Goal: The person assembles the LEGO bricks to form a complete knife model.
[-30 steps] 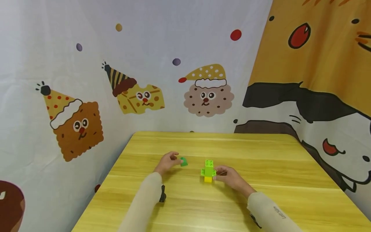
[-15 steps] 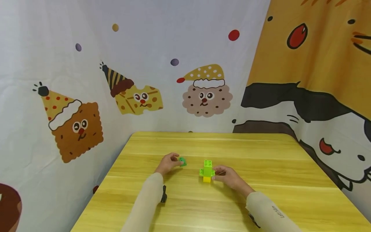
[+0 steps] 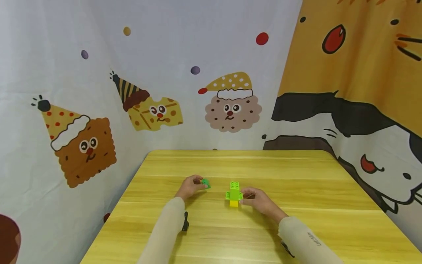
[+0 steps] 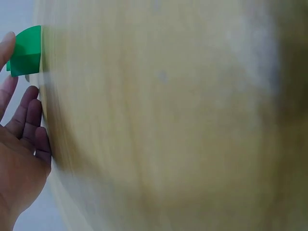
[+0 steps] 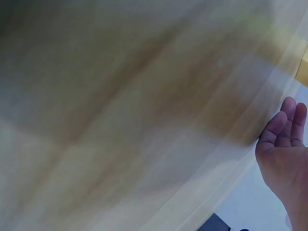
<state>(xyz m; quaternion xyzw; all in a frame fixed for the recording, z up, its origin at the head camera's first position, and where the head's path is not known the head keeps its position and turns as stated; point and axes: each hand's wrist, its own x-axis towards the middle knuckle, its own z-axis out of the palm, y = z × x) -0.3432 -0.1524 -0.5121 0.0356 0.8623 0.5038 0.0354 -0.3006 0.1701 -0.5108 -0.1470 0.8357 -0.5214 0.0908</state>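
In the head view my left hand (image 3: 190, 187) pinches a dark green toy building brick (image 3: 206, 182) between thumb and forefinger. The left wrist view shows the brick's curved side (image 4: 28, 50), with the other fingers loosely bent below it. To its right stands an upright stack of building bricks (image 3: 234, 191): light green column, a studded light green piece jutting out on either side, yellow brick (image 3: 234, 203) at the base. My right hand (image 3: 260, 201) holds the stack by its right side, thumb and forefinger at the jutting piece. In the right wrist view the fingertips' contact is cut off.
Both hands and the stack are on a wood-grain table (image 3: 283, 168). Behind it hangs a white cloth (image 3: 165, 44) printed with cartoon biscuits and cheese; an orange cartoon animal (image 3: 306, 69) fills the right side. Dark straps with devices sit at both wrists.
The dark green brick has turned slightly in my left fingers, so more of its studs show. The whole view has shifted a little; the right hand keeps its place at the stack.
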